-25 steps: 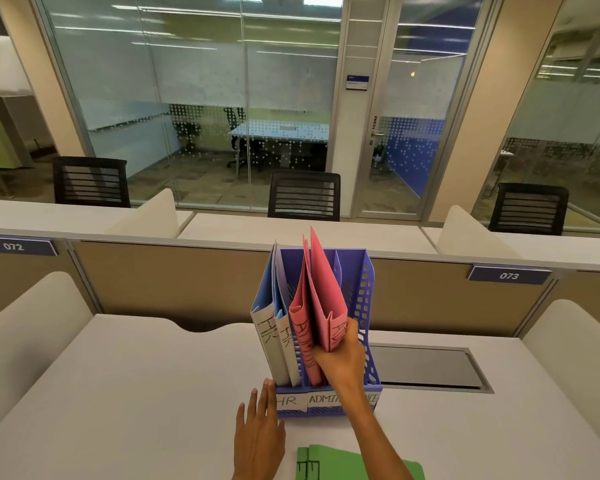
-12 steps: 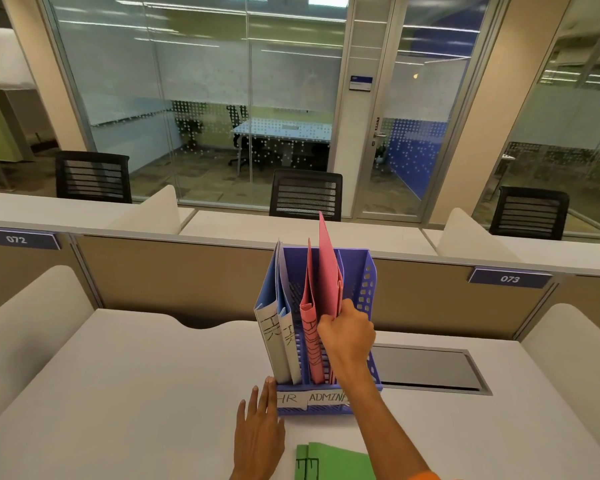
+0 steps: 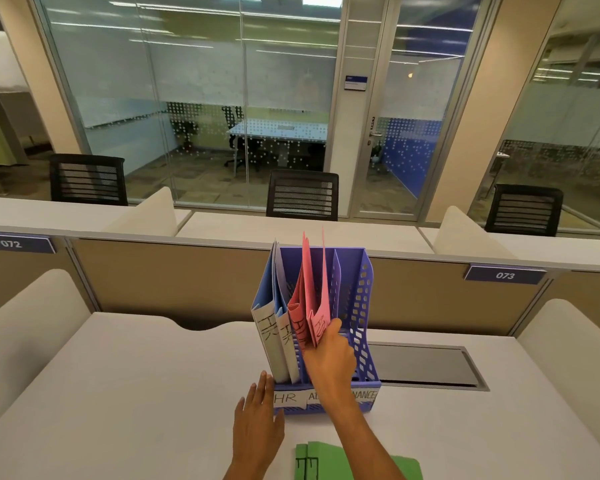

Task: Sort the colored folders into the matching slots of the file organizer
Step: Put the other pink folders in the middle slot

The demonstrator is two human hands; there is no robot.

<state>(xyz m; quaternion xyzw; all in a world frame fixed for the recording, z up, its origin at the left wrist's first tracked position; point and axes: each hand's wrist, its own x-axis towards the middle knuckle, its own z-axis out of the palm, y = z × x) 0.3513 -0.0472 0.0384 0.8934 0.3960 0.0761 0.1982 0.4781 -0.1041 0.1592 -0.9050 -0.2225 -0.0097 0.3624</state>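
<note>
A blue plastic file organizer stands upright on the white desk, with slot labels reading HR, an ADMIN label partly hidden, and FINANCE. Two blue folders marked HR stand in its left slot. Two pink folders stand in the middle slot. My right hand grips the front edge of the right-hand pink folder, which sits low in that slot. My left hand lies flat on the desk, fingertips touching the organizer's front left corner. Green folders lie at the near desk edge.
A grey cable hatch is set into the desk right of the organizer. Tan partition panels with white dividers close off the desk at the back and sides. Black chairs and glass office walls lie beyond.
My right hand has pushed the second pink folder down into the middle slot, next to the first pink one. My left hand stayed by the organizer's corner.
</note>
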